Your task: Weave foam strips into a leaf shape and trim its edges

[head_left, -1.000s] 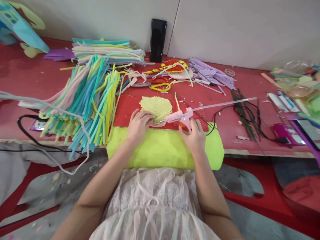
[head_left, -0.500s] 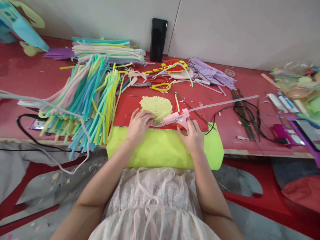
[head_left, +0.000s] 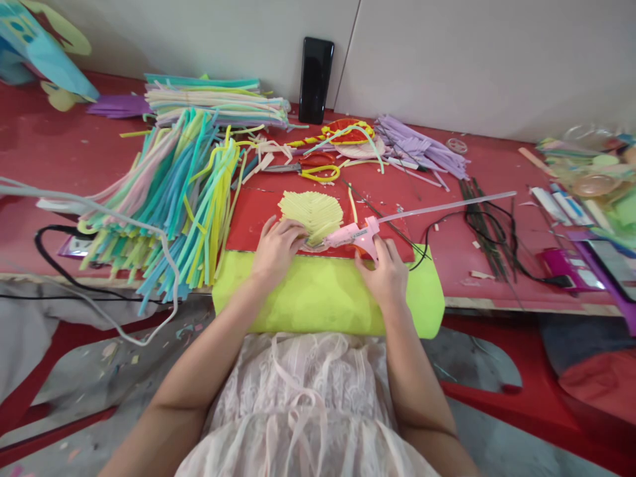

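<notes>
Right hand grips glue gun, left hand at lower edge of yellow leaf, hold unclear; nozzle nearby, so a slip could burn fingers.

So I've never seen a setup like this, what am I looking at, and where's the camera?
There's no machine, just a person working bare-handed. Every picture comes from one camera worn on their head, looking forward and down. The right hand holds a pink glue gun. The left hand rests at the lower edge of a pale yellow leaf shape, which lies on a red sheet. Around them are colorful fuzzy stems, scissors and a phone propped against the wall.
</notes>
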Demonstrator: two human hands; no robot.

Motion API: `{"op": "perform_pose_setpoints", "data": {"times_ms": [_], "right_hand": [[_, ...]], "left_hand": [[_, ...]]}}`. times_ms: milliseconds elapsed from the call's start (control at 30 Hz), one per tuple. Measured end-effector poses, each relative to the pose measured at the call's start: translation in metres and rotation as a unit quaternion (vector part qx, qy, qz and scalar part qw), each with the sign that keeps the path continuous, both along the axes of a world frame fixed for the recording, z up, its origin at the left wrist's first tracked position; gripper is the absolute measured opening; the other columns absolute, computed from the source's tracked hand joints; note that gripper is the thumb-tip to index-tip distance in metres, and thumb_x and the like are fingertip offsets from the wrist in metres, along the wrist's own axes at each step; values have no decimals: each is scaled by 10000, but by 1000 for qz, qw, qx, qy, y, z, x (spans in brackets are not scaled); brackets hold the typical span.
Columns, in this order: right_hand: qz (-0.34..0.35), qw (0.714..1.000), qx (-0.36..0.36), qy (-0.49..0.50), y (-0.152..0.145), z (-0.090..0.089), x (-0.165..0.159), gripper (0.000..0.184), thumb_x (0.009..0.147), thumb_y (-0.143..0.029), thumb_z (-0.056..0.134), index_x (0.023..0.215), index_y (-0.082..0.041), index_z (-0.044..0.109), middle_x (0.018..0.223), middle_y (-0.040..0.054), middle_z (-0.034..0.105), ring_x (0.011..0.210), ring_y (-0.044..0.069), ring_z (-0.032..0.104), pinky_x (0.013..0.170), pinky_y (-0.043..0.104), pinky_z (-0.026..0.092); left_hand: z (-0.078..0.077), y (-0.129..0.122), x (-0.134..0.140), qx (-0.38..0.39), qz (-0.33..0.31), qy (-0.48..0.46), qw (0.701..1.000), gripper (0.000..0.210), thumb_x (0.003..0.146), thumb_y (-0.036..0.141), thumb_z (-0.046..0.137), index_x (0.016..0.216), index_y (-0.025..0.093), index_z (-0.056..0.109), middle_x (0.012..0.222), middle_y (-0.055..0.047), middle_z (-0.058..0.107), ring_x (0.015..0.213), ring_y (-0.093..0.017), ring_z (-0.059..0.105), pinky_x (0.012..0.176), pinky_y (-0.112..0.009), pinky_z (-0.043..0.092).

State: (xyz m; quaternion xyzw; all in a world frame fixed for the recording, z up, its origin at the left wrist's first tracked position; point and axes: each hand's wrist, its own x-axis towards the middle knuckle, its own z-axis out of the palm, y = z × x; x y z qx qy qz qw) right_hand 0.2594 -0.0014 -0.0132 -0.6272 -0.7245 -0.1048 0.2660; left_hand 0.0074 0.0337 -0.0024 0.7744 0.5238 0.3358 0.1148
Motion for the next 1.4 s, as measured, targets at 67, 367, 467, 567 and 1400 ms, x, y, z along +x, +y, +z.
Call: {"op": "perform_pose_setpoints", "data": {"times_ms": [67,367,467,567,1400], "right_hand": [[0,1000,1,2,0,0,1,467,871,-402,557,1252,-133,559,964,116,643,802,229,637,629,307,488],[-11,1000,7,4,-1,0,4,449,870,-405,551,1227,-134,573,963,124,645,833,244,640,646,317,495],[-14,1000,16,-2,-2,-1,5,446,866,-393,563,1225,-129,577,971,123,648,837,241,645,643,308,493],[-21,1000,19,-12,-2,-1,6,447,861,-389,575,1219,-121,584,973,125,654,822,237,651,638,301,489],[-65,997,18,29,-4,-2,12,440,839,-369,599,1217,-142,608,1017,132,652,865,251,638,708,341,518]], "left_hand": [[0,0,0,0,0,-2,1000,116,897,206,588,945,261,678,1070,4,689,1014,-168,635,1128,-452,291],[-1,0,0,2,-2,-1,1000,111,896,204,588,946,254,673,1072,-2,686,1018,-171,635,1128,-453,287],[-1,1,0,4,-1,-3,1000,106,891,198,595,938,252,673,1067,0,687,1012,-168,637,1131,-448,282],[-2,0,0,7,-1,-4,1000,103,883,192,606,937,250,673,1060,1,689,1008,-166,638,1124,-439,293],[-2,2,0,0,-5,-6,1000,98,882,194,612,936,252,670,1069,9,688,1012,-165,634,1120,-445,293]]}}
